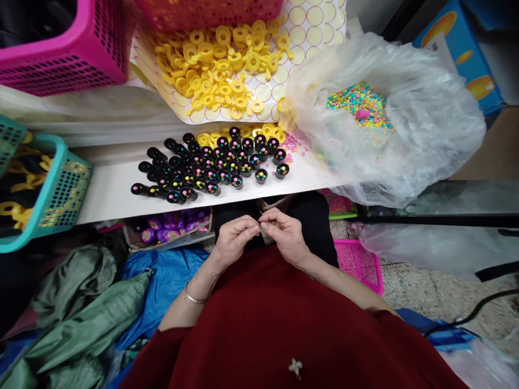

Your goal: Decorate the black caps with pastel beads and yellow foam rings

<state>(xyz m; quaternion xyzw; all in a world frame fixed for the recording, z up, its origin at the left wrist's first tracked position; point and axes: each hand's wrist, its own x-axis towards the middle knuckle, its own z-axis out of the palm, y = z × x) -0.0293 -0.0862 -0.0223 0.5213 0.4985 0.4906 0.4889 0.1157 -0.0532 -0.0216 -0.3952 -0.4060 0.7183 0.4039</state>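
Observation:
My left hand [238, 236] and my right hand [283, 231] meet in front of my lap, below the table edge. The fingers of both are pinched together, tip to tip. Whatever lies between the fingertips is too small or too hidden to name. Beyond them, on the white table [109, 178], stand many small black cups [211, 174] holding coloured beads. Yellow plastic ring pieces [227, 65] lie heaped on a sheet of round stickers [300, 35]. A clear plastic bag [430, 108] at the right holds multicoloured beads [360, 102] and a small pink scoop-like piece.
Pink baskets [97, 43] stand at the back. A turquoise basket [60, 183] with black and yellow parts is at the left. Under the table are a box of purple-wrapped items [174, 227] and a pink tray [360, 265]. Loose pink pieces [290, 146] lie near the bag.

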